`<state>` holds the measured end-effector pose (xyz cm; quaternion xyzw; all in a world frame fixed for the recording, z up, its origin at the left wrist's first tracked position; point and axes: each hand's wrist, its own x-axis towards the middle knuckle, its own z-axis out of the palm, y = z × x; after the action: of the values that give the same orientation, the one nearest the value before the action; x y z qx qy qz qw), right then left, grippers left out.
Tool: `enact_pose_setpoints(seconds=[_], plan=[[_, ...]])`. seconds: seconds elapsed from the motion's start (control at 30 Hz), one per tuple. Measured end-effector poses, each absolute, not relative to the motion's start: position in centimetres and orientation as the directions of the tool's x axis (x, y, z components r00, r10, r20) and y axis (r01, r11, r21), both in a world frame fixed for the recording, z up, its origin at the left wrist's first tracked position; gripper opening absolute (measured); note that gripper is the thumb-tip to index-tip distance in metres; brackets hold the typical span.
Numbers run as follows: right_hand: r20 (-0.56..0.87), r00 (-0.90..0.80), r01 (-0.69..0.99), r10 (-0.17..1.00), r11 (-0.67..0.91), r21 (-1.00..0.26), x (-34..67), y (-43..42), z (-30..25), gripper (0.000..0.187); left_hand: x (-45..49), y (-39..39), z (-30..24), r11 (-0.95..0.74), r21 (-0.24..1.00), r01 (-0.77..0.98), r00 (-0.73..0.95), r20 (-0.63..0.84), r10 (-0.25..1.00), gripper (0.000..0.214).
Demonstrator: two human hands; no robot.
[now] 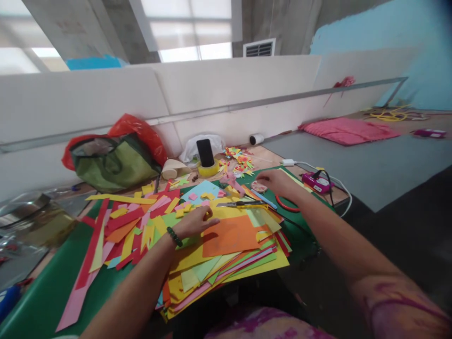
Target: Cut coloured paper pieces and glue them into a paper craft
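Note:
My left hand (196, 221), a dark beaded bracelet at its wrist, hovers over or rests on the left edge of an orange paper sheet (231, 238). Its thumb stands apart from the bent fingers and nothing shows between them. Beneath lies a stack of coloured paper (226, 278). My right hand (274, 181) is farther off, fingers bent together at a small round item (259, 187); whatever its fingertips pinch is hidden. Between the hands a utility knife (242, 204) lies across yellow paper. A light-blue stick (265, 199) and a red ring (285, 205) lie close to my right hand.
Cut paper strips (123, 226) spread left over a green mat (52, 287). A phone (205, 153) stands in a yellow tape roll (208, 168). Behind are a green bag (115, 162) and paper flowers (242, 160). A purple power strip (316, 182) with cables sits right.

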<state>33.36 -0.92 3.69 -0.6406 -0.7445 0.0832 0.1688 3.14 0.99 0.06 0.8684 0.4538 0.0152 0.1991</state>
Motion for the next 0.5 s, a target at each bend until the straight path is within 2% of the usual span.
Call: enact_pose_setpoints(seconds=[0.13,0.23,0.33,0.5], plan=[[-0.056,-0.114,0.962,0.992,0.097,-0.256,33.7,6.6,3.6,0.015,2.8,0.9,-0.7,-0.528,0.386,0.756,0.595,-0.072,0.8,0.043],[-0.128,-0.11,0.973,0.986,0.081,-0.218,33.0,9.7,1.9,0.026,2.5,0.6,-0.9,-0.54,0.398,0.741,0.609,-0.061,0.791,0.042],[-0.128,-0.118,0.971,0.985,0.087,-0.223,32.8,11.0,0.4,0.034,2.2,0.6,-0.9,-0.548,0.422,0.722,0.625,-0.058,0.778,0.038],[-0.05,-0.13,0.955,0.99,0.111,-0.276,33.7,11.4,-0.6,0.031,2.0,0.9,-1.1,-0.553,0.44,0.707,0.637,-0.058,0.769,0.039]])
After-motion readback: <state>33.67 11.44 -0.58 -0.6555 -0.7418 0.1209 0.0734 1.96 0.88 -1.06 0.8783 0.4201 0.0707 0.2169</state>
